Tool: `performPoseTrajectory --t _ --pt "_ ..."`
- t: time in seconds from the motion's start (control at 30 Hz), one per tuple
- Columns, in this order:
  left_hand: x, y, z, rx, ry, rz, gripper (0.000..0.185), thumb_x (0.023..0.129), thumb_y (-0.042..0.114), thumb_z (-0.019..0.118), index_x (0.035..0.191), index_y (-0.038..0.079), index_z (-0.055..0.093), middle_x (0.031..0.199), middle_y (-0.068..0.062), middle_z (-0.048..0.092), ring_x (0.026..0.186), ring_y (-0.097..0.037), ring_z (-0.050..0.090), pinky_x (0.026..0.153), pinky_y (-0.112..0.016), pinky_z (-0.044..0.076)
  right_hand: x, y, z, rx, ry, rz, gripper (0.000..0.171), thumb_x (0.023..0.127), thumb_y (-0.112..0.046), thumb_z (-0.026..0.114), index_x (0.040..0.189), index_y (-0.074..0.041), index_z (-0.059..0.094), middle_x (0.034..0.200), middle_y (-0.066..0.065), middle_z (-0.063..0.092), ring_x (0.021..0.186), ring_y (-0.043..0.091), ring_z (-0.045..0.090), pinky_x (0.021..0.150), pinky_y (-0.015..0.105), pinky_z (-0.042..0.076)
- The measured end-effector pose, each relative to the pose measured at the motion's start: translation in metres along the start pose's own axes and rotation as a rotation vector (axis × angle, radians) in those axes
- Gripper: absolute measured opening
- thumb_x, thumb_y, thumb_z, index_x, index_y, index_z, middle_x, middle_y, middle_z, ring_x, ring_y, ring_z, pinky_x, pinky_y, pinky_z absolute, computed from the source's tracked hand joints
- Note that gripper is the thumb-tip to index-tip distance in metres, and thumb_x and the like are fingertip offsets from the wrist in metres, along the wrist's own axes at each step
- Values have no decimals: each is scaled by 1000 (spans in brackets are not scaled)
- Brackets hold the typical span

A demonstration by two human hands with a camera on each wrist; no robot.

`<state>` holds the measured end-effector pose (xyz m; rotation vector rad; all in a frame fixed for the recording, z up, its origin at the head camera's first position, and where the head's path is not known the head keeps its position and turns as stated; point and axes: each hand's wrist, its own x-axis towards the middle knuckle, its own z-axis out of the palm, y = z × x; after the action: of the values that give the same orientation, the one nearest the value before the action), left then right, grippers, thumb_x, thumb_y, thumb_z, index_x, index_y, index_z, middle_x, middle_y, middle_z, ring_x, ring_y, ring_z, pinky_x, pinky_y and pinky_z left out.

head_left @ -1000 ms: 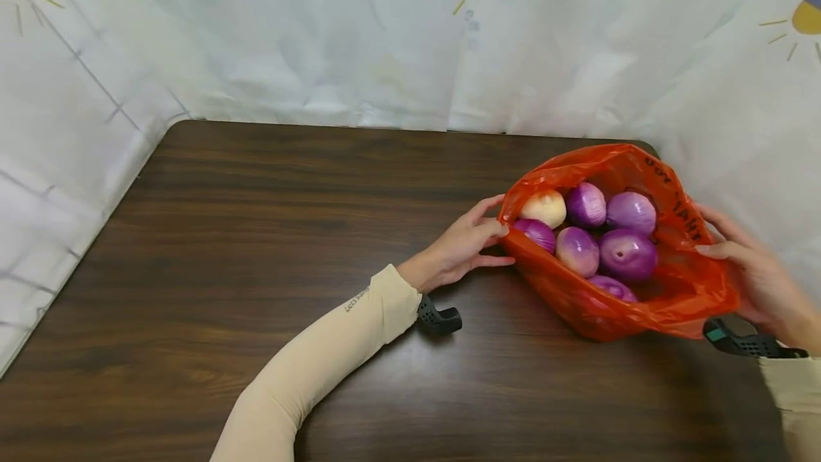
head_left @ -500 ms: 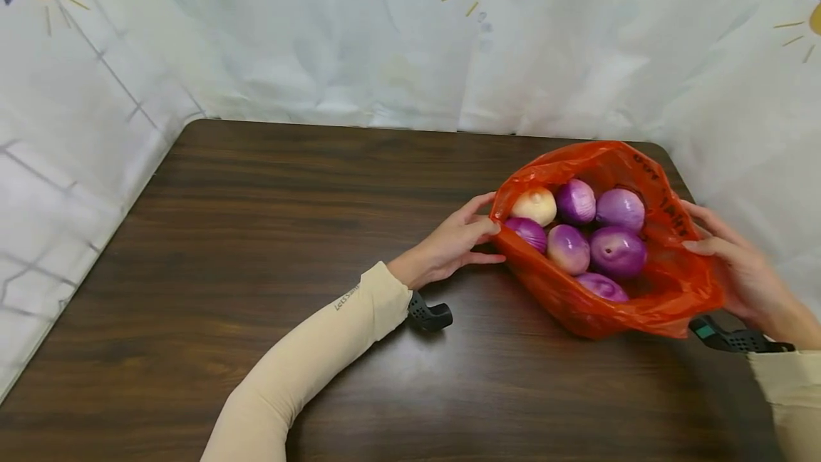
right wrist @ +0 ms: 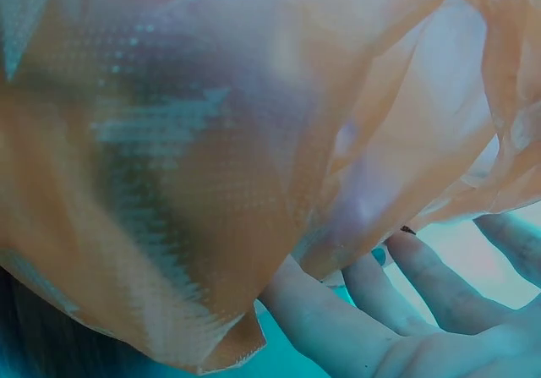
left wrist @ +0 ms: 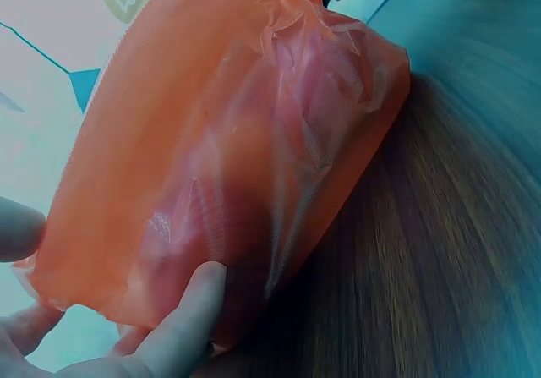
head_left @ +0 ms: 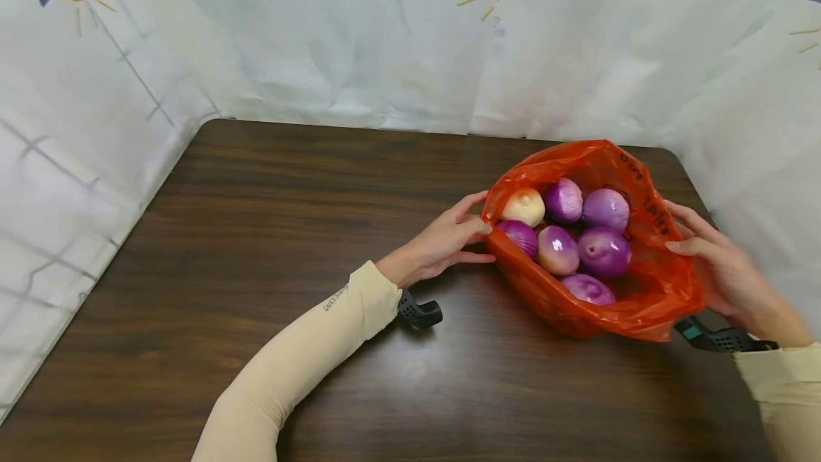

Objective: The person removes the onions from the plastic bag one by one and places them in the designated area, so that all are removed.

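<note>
An orange-red plastic bag (head_left: 545,301), its mouth wide and facing up, sits on the right half of the table. Several peeled purple onions (head_left: 604,252) lie inside, along with one pale yellowish onion (head_left: 524,207) near the left rim. My left hand (head_left: 442,241) pinches that left rim, other fingers spread outside the bag. On the opposite side my right hand (head_left: 731,276) holds the rim, thumb over the edge. The left wrist view shows the bag's crinkled side (left wrist: 228,141) with onions showing through. In the right wrist view, fingers (right wrist: 325,319) lie against the plastic.
The dark wood-grain table (head_left: 288,184) extends to the left and front. White patterned sheeting (head_left: 321,41) hangs behind its far edge and at both sides. Each wrist carries a black strap-on device (head_left: 420,311).
Both hands and the bag have shifted left across the table, onions moving with it. The head view has turned slightly left. Both hands keep their hold on the rim.
</note>
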<state>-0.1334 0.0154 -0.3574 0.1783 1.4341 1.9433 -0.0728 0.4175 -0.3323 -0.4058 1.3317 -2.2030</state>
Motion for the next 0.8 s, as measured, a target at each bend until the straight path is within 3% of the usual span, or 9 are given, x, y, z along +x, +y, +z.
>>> performPoseTrajectory --t 0.1,0.5,0.8 --pt "-4 2 -4 22 7 2 64 103 8 53 159 33 34 147 -18 47 129 -34 63 104 -59 52 4 3 4 25 -32 -1 65 106 2 8 165 -23 16 155 -3 53 129 27 67 94 47 60" --pt "-23 14 -24 103 33 6 66 103 8 55 161 31 31 145 -18 49 120 -29 64 104 -58 53 21 19 20 -44 -38 -34 65 106 5 12 165 -21 17 156 -2 48 130 24 65 95 47 61" --pt "-37 16 -42 176 64 25 67 103 9 56 161 30 29 142 -18 49 116 -29 65 102 -56 55 38 33 37 -134 57 -44 59 108 1 20 163 -22 23 155 -4 46 128 18 65 95 41 62"
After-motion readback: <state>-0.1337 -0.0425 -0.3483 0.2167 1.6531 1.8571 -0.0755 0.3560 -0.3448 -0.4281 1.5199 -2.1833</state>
